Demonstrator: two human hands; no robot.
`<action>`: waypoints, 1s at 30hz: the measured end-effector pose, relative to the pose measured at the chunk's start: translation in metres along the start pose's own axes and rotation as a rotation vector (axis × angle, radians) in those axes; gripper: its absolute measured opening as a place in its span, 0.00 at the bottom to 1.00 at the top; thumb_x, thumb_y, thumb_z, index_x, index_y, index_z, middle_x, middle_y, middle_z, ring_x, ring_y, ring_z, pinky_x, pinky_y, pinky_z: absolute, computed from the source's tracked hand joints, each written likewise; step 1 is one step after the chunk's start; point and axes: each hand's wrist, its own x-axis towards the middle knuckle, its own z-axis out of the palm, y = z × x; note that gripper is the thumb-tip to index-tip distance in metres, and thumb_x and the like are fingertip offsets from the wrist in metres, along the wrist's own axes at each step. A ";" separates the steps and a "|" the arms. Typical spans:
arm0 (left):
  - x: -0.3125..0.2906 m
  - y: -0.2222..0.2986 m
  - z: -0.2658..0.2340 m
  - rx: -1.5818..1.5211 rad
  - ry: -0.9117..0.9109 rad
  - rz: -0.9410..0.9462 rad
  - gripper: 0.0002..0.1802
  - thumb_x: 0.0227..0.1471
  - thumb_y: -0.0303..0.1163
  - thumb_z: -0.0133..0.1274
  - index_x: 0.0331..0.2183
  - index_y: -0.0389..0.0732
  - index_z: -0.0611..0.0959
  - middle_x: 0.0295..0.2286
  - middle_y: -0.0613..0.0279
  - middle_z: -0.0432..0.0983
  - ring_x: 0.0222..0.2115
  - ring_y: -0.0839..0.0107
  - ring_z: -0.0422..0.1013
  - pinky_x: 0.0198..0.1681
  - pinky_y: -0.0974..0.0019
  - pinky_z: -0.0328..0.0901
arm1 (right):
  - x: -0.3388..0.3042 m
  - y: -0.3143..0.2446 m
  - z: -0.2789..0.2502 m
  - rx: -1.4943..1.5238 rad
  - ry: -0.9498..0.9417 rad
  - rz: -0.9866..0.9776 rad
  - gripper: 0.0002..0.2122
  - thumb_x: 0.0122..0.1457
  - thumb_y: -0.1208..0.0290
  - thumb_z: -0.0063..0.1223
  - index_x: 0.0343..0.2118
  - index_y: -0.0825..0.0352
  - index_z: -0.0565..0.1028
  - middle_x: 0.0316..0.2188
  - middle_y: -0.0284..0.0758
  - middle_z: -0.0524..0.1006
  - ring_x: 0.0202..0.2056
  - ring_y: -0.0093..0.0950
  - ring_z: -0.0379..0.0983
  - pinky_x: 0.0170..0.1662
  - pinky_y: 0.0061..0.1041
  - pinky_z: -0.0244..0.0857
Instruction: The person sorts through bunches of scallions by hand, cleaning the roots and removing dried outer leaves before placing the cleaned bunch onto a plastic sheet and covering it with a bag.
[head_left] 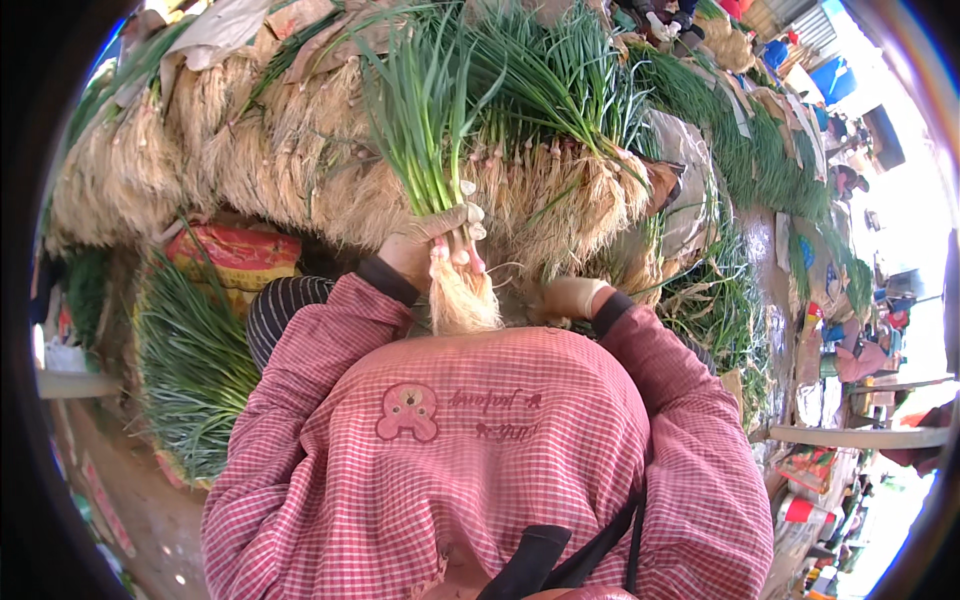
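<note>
**Left hand wrapped around green-stalked bunch, right hand half hidden**

Biggest first: long stack of bunches (270,160) across the front, pale roots facing in, green stalks pointing away. Next, pink checked top (480,470), bear patch (407,412) on the chest. Second row of green stalks (740,150), well apart, beyond the stack's right end. Green heap (195,350) below the stack's near left corner, floor (150,515) showing beside it. Grey-white sheet (688,150) at the stack's right end. Red-and-yellow sack (235,255) just in from the near left corner, striped fabric (285,312) beside it.

Held bunch (428,180): in front of the stack's near edge, around mid-length, roughly upright, leaf tips away, roots toward the chest. Left hand (412,247): fingers curled fully around the lower stalks, just above pinkish bulbs (462,257). Right hand (568,297): low, right of the hanging roots (463,303), fingers mostly out of sight; can't say how far spread or whether gripping anything.
</note>
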 end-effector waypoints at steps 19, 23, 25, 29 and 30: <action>0.025 -0.021 -0.031 0.131 0.066 -0.296 0.16 0.55 0.30 0.52 0.46 0.37 0.78 0.42 0.56 0.76 0.24 0.70 0.75 0.25 0.68 0.72 | -0.018 -0.064 -0.075 0.398 0.772 0.374 0.14 0.57 0.56 0.53 0.35 0.64 0.74 0.32 0.38 0.77 0.30 0.31 0.75 0.35 0.30 0.70; 0.021 -0.029 -0.024 0.420 0.290 -0.285 0.12 0.50 0.35 0.60 0.34 0.38 0.85 0.17 0.70 0.75 0.10 0.84 0.61 0.12 0.79 0.55 | -0.011 -0.065 -0.080 0.604 0.554 -0.067 0.12 0.58 0.62 0.48 0.38 0.66 0.72 0.33 0.41 0.76 0.35 0.38 0.75 0.41 0.35 0.68; 0.023 -0.035 -0.028 0.371 0.221 -0.289 0.12 0.47 0.37 0.63 0.33 0.40 0.86 0.19 0.69 0.76 0.10 0.84 0.60 0.11 0.79 0.54 | -0.015 -0.036 -0.099 0.559 0.323 -0.036 0.22 0.64 0.50 0.38 0.44 0.65 0.73 0.39 0.40 0.77 0.40 0.33 0.75 0.46 0.29 0.68; 0.023 -0.035 -0.015 0.455 0.165 -0.314 0.12 0.47 0.36 0.63 0.33 0.39 0.85 0.23 0.67 0.79 0.11 0.85 0.61 0.12 0.80 0.55 | 0.020 -0.005 -0.077 1.741 0.576 0.189 0.19 0.64 0.54 0.42 0.45 0.67 0.74 0.35 0.35 0.77 0.34 0.23 0.73 0.41 0.27 0.69; 0.021 -0.034 -0.012 0.466 0.165 -0.321 0.12 0.47 0.36 0.63 0.33 0.39 0.85 0.23 0.67 0.79 0.11 0.85 0.61 0.12 0.80 0.55 | 0.031 -0.010 -0.075 1.821 0.640 0.171 0.18 0.64 0.55 0.43 0.43 0.67 0.73 0.34 0.34 0.76 0.34 0.23 0.72 0.41 0.27 0.68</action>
